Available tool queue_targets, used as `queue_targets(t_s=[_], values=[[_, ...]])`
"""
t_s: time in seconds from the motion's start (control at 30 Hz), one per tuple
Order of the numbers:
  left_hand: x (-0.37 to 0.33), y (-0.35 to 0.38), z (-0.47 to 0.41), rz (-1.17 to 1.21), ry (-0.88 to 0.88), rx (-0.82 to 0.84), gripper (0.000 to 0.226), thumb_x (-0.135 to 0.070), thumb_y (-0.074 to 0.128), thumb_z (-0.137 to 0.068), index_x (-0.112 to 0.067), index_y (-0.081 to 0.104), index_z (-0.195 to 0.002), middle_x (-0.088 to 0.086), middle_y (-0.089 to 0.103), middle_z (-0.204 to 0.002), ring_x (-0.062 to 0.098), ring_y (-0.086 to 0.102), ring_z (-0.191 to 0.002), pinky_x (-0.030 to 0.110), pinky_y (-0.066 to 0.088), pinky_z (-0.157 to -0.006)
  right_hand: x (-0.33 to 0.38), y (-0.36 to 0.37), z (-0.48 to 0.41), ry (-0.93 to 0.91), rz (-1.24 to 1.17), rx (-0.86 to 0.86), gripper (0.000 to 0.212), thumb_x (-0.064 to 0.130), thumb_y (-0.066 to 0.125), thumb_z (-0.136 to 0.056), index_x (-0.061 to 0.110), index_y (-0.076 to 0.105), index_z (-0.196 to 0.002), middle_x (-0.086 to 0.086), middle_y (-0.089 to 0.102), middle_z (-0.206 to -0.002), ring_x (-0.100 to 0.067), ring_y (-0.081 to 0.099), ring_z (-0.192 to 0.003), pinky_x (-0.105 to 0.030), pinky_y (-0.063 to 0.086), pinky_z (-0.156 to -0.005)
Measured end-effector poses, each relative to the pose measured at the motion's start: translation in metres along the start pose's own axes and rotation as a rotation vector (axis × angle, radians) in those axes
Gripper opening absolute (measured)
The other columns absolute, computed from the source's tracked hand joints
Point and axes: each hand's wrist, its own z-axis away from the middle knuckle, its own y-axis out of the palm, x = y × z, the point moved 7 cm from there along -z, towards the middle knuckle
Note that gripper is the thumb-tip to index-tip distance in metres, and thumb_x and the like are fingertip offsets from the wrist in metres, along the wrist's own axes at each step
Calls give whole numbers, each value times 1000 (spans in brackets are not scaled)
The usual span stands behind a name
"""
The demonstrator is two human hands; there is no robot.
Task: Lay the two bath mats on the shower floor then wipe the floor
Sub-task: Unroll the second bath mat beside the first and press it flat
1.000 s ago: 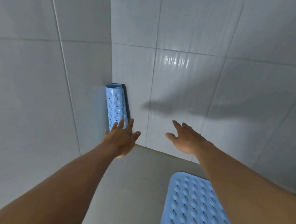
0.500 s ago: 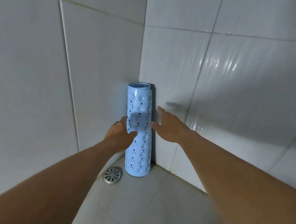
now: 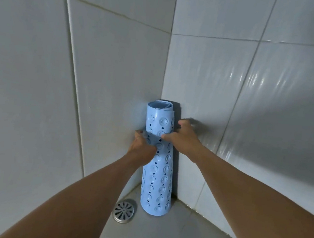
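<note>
A light blue bath mat, rolled into a tube with suction cups and small holes on its outside, stands upright in the corner of the shower where two tiled walls meet. My left hand grips the roll from the left at about its upper third. From the right side, my right hand wraps its fingers around the roll at the same height. The roll's lower end rests on the grey floor. The second mat is out of view.
A round metal floor drain sits just left of the roll's base. White tiled walls close in on the left and the right, meeting behind the roll.
Both hands have reached the rolled mat and closed on it; a second ago they were open in the air. The view has swung left, and the flat mat at lower right has left the frame.
</note>
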Motion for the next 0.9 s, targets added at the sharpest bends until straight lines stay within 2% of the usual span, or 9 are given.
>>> queue_targets(t_s=[0.07,0.17,0.27,0.33,0.4,0.5,0.6,0.7,0.9], values=[[4,-1,-2,-39,18,27,60,-30,71,-77,-16,45,-130,7,64,-120,27,64,-105,48,56,-91,0,1,0,72,-65,61,70,19,80,-73,15,42,-131,-5,62,-125,-23,62,-108,-37,53,-81],[7,-7,11,-52,29,65,65,-38,70,-71,-24,49,-131,0,63,-123,23,61,-110,44,53,-94,4,2,10,131,-115,164,37,6,74,-80,17,55,-109,0,68,-100,-18,63,-88,-30,48,-69],[16,-3,30,87,-42,199,51,-20,66,-93,-37,40,-133,-5,61,-123,19,59,-106,35,50,-77,0,5,31,229,-207,273,42,-1,70,-83,22,54,-113,-2,63,-93,-16,50,-73,-31,46,-65],[23,-3,43,183,-143,285,51,-12,56,-97,-46,39,-133,0,62,-124,27,61,-108,44,55,-83,-5,3,49,295,-274,337,39,-6,62,-87,24,53,-110,-10,61,-100,-20,50,-76,-33,52,-64],[28,-7,57,312,-212,323,49,-8,44,-100,-42,47,-135,8,57,-131,41,60,-111,57,55,-91,-10,-4,66,322,-375,389,40,-10,47,-92,24,57,-111,-14,62,-100,-25,55,-80,-42,59,-73],[34,-14,74,540,-277,329,41,-7,33,-103,-24,58,-133,15,47,-139,50,53,-118,64,55,-84,-15,-18,95,336,-528,453,48,-8,39,-91,16,60,-128,-23,65,-111,-38,60,-91,-59,56,-88],[40,-10,95,661,-349,302,26,-22,50,-104,-14,63,-125,21,42,-140,47,45,-127,59,59,-79,-20,-25,124,406,-600,416,42,7,36,-98,11,55,-136,-28,51,-134,-49,61,-108,-65,52,-91],[48,-2,115,639,-399,269,37,-30,68,-93,-8,61,-122,20,45,-138,42,48,-120,51,62,-76,-23,-27,149,409,-643,373,39,13,37,-102,12,54,-138,-18,45,-140,-52,59,-113,-65,53,-87],[64,8,163,648,-535,390,52,-13,75,-87,-4,44,-127,11,30,-151,53,46,-127,55,59,-81,-42,-22,199,497,-475,391,30,16,62,-96,9,64,-125,-18,57,-134,-44,62,-114,-57,57,-82]])
